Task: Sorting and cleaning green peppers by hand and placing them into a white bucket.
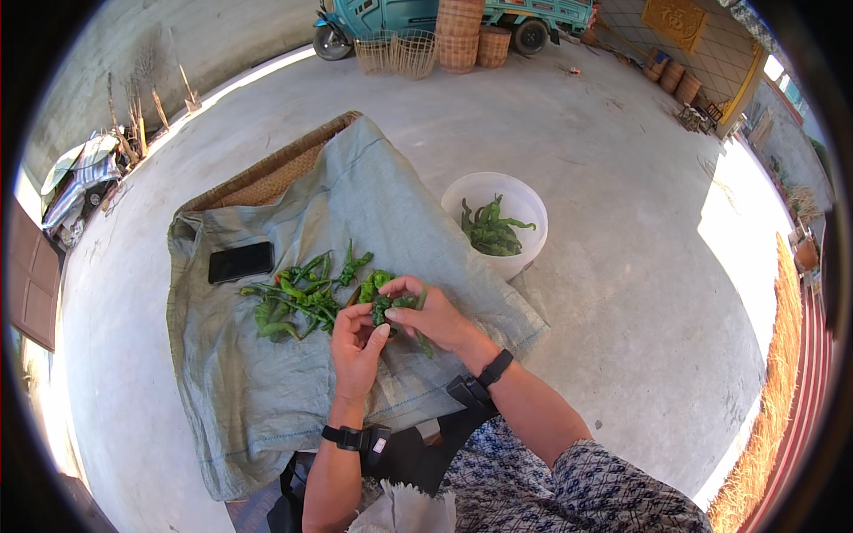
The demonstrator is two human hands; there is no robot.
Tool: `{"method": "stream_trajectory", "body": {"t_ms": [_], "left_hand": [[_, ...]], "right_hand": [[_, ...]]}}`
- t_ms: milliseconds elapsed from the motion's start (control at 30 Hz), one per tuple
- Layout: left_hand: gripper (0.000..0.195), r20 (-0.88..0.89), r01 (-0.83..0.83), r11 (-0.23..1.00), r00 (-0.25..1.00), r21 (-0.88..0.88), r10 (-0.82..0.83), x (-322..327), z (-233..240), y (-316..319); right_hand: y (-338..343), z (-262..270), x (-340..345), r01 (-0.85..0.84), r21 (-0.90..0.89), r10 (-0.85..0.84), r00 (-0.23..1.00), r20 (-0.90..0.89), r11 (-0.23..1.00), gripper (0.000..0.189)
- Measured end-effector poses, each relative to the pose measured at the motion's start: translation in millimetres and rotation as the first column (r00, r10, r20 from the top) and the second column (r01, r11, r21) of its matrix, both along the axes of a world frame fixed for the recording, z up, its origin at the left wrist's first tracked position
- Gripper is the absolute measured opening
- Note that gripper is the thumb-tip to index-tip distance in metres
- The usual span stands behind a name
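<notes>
My left hand [358,350] and my right hand [432,318] meet at the near side of a pile of green chili peppers [303,293]. Between their fingertips is a dark green wrinkled pepper [380,310]. More green peppers lie in my right hand, with a long one sticking out under the palm. The pile rests on a grey-green woven sack [293,380], spread over a woven basket [266,174]. A black smartphone [241,262] lies left of the pile. A white plastic bucket [541,230] with green peppers [494,230] inside stands on the floor beyond the sack's right edge.
Wire-like open baskets [396,54] and tall woven baskets [458,40] stand at the far side, before a teal cargo tricycle [400,14]. Brooms and sticks [136,116] lean on the left wall. Straw [780,373] lies along the right edge of the concrete floor [633,266].
</notes>
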State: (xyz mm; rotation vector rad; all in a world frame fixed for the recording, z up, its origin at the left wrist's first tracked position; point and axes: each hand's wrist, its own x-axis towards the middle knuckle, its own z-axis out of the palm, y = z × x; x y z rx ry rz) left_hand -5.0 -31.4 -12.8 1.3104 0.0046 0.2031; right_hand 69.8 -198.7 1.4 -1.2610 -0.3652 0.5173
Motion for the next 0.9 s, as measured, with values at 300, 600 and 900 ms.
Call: {"method": "stream_trajectory", "body": {"t_ms": [300,600,900], "left_hand": [[0.04,0.0,-0.056,0.988,0.998,0.143,0.057,0,-10,2],[0.041,0.008,-0.075,0.968,0.997,0.24,0.075,-1,-6,-1],[0.037,-0.048,-0.022,0.954,0.998,0.3,0.038,-1,-2,-1]], "right_hand": [[1,0,0,-0.003,-0.019,0.002,0.999,-0.042,1.0,0.034],[3,-3,2,0.036,-0.069,-0.039,0.998,-0.053,0.997,0.033],[-1,-7,5,0.087,0.068,-0.076,0.985,-0.154,0.994,0.031]]}}
